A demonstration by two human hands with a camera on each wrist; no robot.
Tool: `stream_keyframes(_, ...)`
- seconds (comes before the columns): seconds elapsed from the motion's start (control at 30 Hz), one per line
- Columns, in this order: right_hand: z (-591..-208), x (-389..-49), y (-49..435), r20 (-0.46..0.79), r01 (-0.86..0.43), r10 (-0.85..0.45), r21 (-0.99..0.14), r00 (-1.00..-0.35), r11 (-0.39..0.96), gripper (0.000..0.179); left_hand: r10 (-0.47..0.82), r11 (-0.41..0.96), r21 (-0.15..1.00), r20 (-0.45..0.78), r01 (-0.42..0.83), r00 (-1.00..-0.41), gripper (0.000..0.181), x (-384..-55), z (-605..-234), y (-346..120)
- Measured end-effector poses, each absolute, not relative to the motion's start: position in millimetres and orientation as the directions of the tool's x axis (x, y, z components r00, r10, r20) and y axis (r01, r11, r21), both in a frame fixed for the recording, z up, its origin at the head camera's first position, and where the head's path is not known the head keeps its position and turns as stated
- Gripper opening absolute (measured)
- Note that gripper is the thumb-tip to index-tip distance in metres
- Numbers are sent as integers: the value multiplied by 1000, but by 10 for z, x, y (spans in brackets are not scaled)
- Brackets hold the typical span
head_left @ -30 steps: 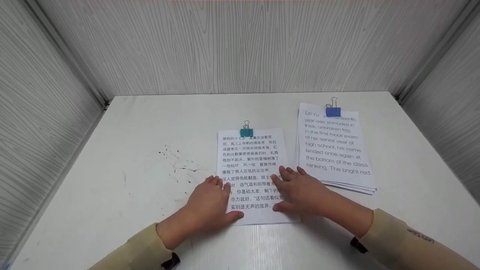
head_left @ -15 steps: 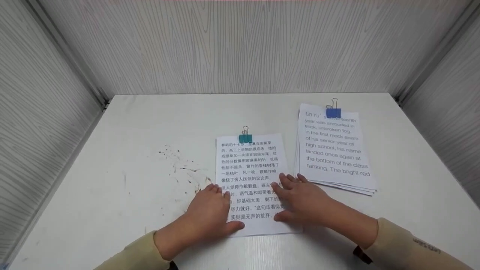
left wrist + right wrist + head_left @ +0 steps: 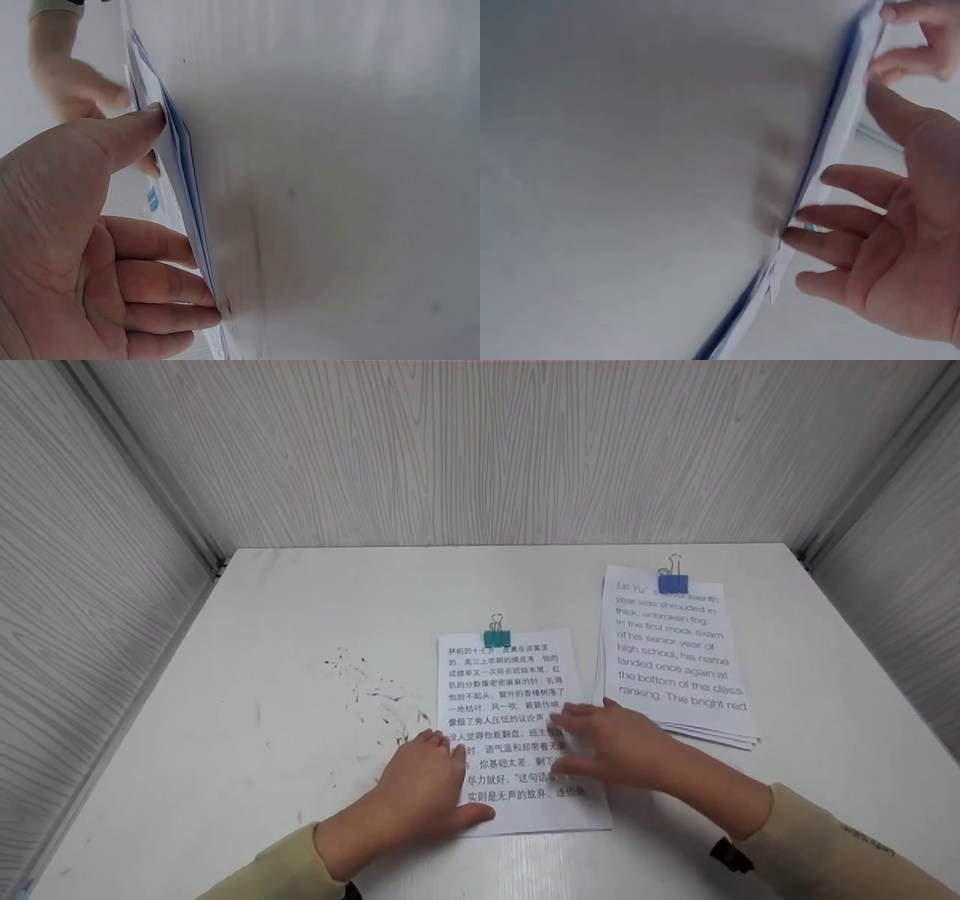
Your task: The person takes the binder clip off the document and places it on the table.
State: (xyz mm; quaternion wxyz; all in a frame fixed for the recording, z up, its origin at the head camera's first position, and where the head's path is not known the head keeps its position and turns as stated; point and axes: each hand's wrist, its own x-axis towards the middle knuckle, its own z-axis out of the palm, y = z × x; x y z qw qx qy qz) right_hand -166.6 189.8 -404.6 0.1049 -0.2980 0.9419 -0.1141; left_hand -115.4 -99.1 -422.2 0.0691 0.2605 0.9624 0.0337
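Observation:
A stack of white sheets with Chinese print (image 3: 517, 761) lies flat before me in the head view, a teal binder clip (image 3: 496, 638) on its far edge. At its left edge rests my left hand (image 3: 420, 780), fingers extended and thumb lying over the lower left part of the top sheet. In the left wrist view that thumb (image 3: 139, 131) presses on the page while the fingertips meet the edge. My right hand (image 3: 630, 750) is over the stack's right edge, fingers spread and loosely straight, gripping nothing. The right wrist view shows its fingertips near the paper edge (image 3: 832, 150).
To the right lies a second stack with English print (image 3: 675, 660), its lower sheets slightly fanned, held by a blue binder clip (image 3: 673, 583) at the top. Dark specks (image 3: 375, 690) mark the white table (image 3: 247, 660) to the left. Grey wood-grain panels (image 3: 480, 450) enclose the back and sides.
The Chinese-print stack slid toward me with both hands during the first half second. Since then my right hand has eased up off the sheet, while the left hand stayed at its edge.

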Motion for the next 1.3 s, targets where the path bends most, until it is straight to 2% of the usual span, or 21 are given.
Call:
stream_keyframes(0.1,-3950,-1906,1967,-54,-461,-524,-404,-850,790,74,511,859,92,-112,503,-852,93,-1168,-4216,-983)
stream_keyframes(0.27,-3891,-2410,2070,7,-351,-414,-543,-910,763,71,519,855,84,-106,512,-848,93,-1180,-4215,-993)
stream_keyframes(0.4,-3923,-2734,2104,0,-285,-357,-603,-934,745,74,516,856,93,-110,508,-850,94,-1188,-4221,-1007)
stream_keyframes(0.57,-4021,-2955,2082,-78,-204,-335,-657,-939,726,84,507,861,111,-120,496,-853,94,-1167,-4246,-1027)
stream_keyframes(0.73,-4123,-3043,2033,-148,-169,-346,-656,-927,736,95,527,849,95,-108,519,-843,92,-1133,-4274,-1064)
stream_keyframes(0.97,-4165,-3087,2016,-215,-138,-337,-620,-917,772,102,543,836,154,-91,527,-835,88,-1102,-4264,-1165)
stream_keyframes(1.13,-4192,-3111,2034,-224,-132,-336,-620,-915,774,102,543,835,167,-101,524,-833,87,-1105,-4257,-1204)
stream_keyframes(1.3,-4216,-3125,2040,-197,-196,-381,-601,-903,775,102,535,842,151,-112,518,-837,88,-1121,-4283,-1191)
